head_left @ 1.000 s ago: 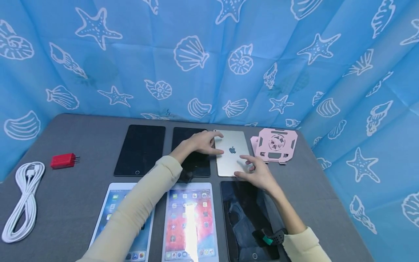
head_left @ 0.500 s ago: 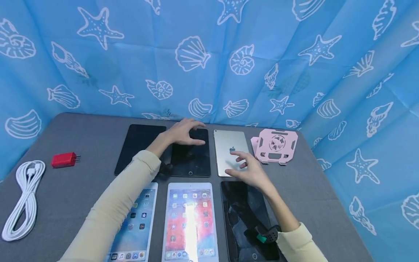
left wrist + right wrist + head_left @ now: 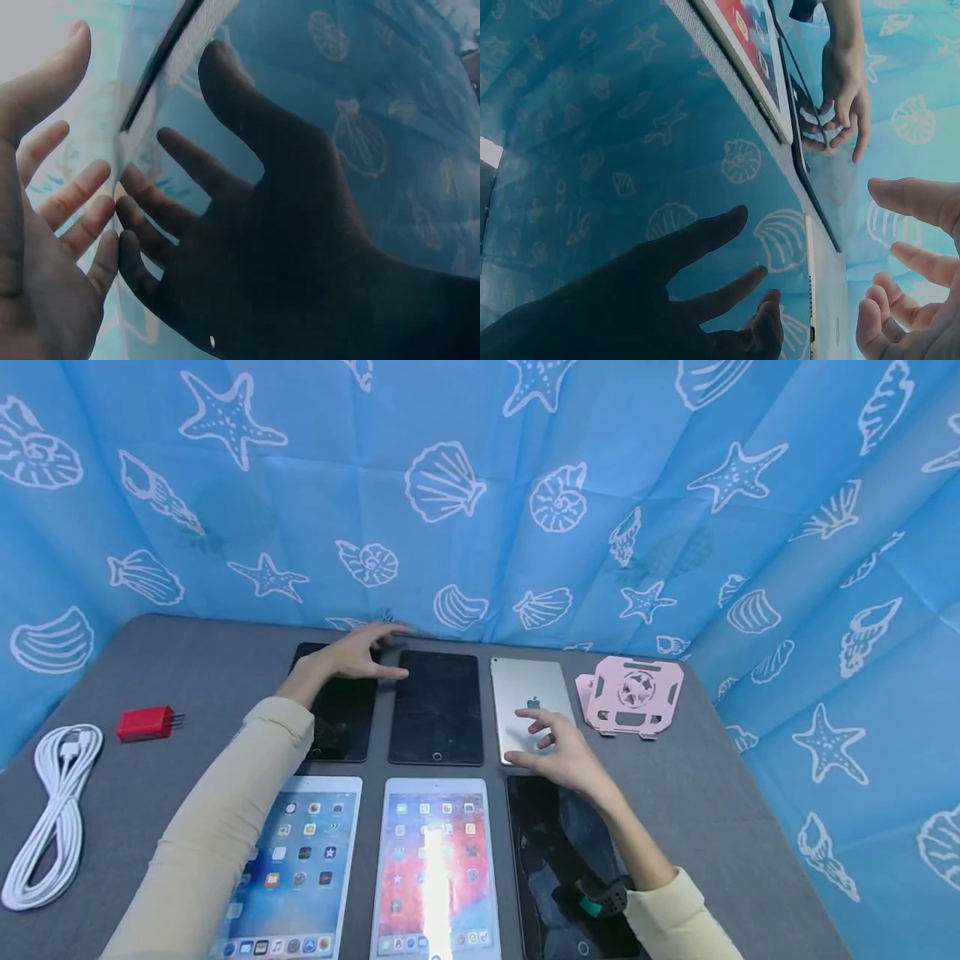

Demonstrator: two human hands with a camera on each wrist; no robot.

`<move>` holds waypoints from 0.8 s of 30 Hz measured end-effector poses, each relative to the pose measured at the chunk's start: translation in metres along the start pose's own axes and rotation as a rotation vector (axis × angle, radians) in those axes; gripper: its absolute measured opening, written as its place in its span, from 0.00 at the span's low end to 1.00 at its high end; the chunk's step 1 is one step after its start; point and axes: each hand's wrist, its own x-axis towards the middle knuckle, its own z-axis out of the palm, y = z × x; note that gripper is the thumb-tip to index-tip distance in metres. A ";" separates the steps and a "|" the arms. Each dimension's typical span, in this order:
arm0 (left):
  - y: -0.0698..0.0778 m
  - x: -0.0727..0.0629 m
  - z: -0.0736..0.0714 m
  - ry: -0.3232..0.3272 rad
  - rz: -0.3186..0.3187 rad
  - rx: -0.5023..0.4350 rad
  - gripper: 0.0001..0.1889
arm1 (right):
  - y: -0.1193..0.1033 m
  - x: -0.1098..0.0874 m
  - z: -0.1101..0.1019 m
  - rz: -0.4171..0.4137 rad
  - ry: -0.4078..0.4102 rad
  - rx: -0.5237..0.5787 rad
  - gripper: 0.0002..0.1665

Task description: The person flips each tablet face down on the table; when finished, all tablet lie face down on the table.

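My left hand [image 3: 348,653] is over the upper part of the back-left black tablet [image 3: 347,714], fingers spread and relaxed. In the left wrist view, the fingertips of the left hand [image 3: 64,232] meet or nearly meet their reflection in the dark glass. The back-middle black tablet [image 3: 437,706] lies just right of that hand. Over the lower half of a silver tablet [image 3: 521,683], lying back-side up, is my right hand [image 3: 562,752], its fingers loosely bent around nothing. In the right wrist view the silver tablet [image 3: 829,300] appears beside those fingers.
Along the front lie two lit white-framed tablets [image 3: 315,852] and a dark black one [image 3: 540,860]. A pink stand [image 3: 652,693] sits at back right. At left are a red plug adapter [image 3: 146,724] and a coiled white cable [image 3: 63,814]. A blue curtain [image 3: 315,510] hangs behind.
My left hand has moved left, from the silver tablet across the middle black tablet to the back-left one. My right hand has drawn slightly left and down over the silver tablet.
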 end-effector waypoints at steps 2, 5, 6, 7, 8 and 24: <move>-0.002 -0.001 -0.001 -0.009 0.000 -0.011 0.44 | -0.002 0.001 0.001 -0.009 -0.003 0.008 0.40; -0.005 -0.001 0.001 -0.012 -0.012 -0.006 0.44 | -0.005 0.003 0.003 -0.015 -0.001 0.022 0.41; -0.006 -0.001 0.002 -0.009 -0.017 -0.005 0.44 | -0.007 0.004 0.004 -0.014 -0.003 0.030 0.41; -0.007 -0.001 0.004 -0.007 -0.027 -0.002 0.45 | -0.008 0.004 0.005 -0.013 -0.007 0.040 0.41; -0.007 0.000 0.005 -0.005 -0.033 0.001 0.45 | -0.009 0.005 0.006 -0.011 -0.014 0.049 0.41; -0.008 0.000 0.006 -0.115 -0.094 0.070 0.57 | -0.015 0.019 0.040 -0.084 -0.103 -0.021 0.41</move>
